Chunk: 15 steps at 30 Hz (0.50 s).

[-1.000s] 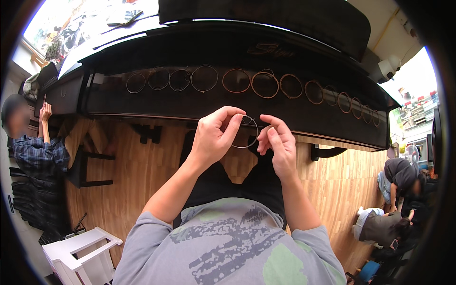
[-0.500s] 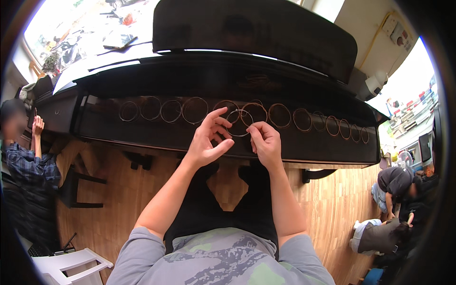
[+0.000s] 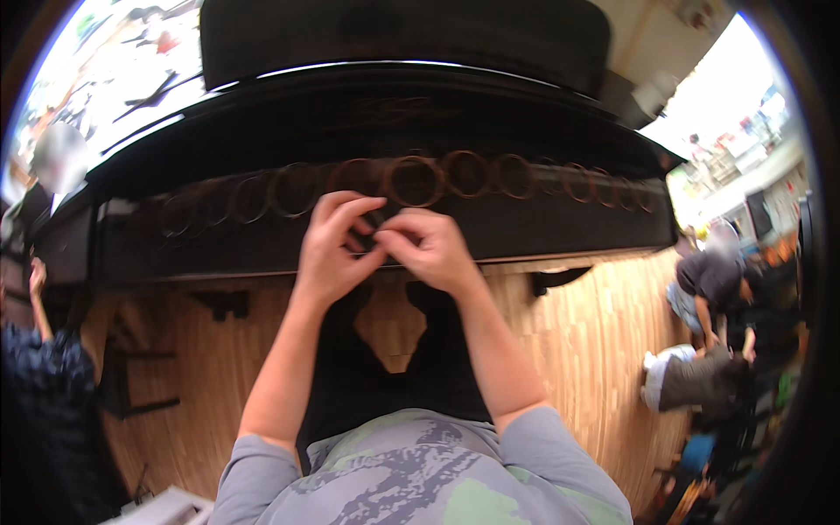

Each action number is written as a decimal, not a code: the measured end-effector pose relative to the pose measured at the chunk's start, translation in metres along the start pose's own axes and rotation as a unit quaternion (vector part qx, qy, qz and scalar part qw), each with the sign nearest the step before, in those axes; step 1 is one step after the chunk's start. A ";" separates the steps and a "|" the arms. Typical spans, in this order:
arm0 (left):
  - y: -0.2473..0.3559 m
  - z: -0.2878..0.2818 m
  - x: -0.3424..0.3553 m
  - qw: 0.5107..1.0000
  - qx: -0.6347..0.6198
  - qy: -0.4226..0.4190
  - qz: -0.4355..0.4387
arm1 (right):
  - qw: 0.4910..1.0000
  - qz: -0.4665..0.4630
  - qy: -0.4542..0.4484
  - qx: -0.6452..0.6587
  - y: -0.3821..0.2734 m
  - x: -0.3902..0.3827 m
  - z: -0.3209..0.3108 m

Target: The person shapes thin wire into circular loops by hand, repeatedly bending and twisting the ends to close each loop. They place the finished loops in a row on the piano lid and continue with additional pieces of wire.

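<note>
In front of the black piano-like case (image 3: 560, 241), my two hands meet at chest height. Thumb and forefinger of my right hand (image 3: 430, 249) are pinched together on a thin, silvery wire coil whose loop is lost in the blur against the dark surface. My left hand (image 3: 332, 249) is curved beside it, forefinger and thumb apart, reaching the right fingertips. Just beyond my hands lie copper-coloured wire coils: a thick one (image 3: 414, 207), another (image 3: 466, 196) to its right, and one (image 3: 354, 160) partly hidden behind my left hand.
More coils lie in a row both ways: greyish ones (image 3: 250, 220) on the left, smaller coppery ones (image 3: 577, 199) on the right. A person in a checked shirt (image 3: 52, 376) sits at far left. Two people bend over (image 3: 713, 271) at right, above the wooden floor (image 3: 577, 350).
My view has shifted, so the case sits further left and higher. My right hand has come in against my left, and the silvery loop that showed clearly between them no longer stands out.
</note>
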<state>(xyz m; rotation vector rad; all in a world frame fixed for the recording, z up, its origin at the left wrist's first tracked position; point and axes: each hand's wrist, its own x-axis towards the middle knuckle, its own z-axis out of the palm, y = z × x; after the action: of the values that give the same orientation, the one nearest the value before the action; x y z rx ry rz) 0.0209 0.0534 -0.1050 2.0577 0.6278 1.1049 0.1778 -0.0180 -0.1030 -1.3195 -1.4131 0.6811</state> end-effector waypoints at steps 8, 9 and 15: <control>0.001 -0.031 -0.006 0.991 -0.129 0.008 -0.032 | 0.992 0.014 0.017 0.123 0.013 -0.003 -0.009; 0.004 -0.050 -0.005 0.992 -0.110 0.038 -0.048 | 0.992 0.009 0.019 0.128 0.017 -0.003 -0.010; -0.064 -0.211 -0.009 0.937 0.220 0.261 -0.077 | 0.986 0.004 0.011 0.165 0.020 -0.003 -0.011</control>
<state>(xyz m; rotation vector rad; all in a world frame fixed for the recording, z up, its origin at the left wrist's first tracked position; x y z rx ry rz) -0.1695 0.1625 -0.0777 2.0183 1.3827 1.5347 0.1948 -0.0191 -0.1186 -1.0676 -1.2153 0.8627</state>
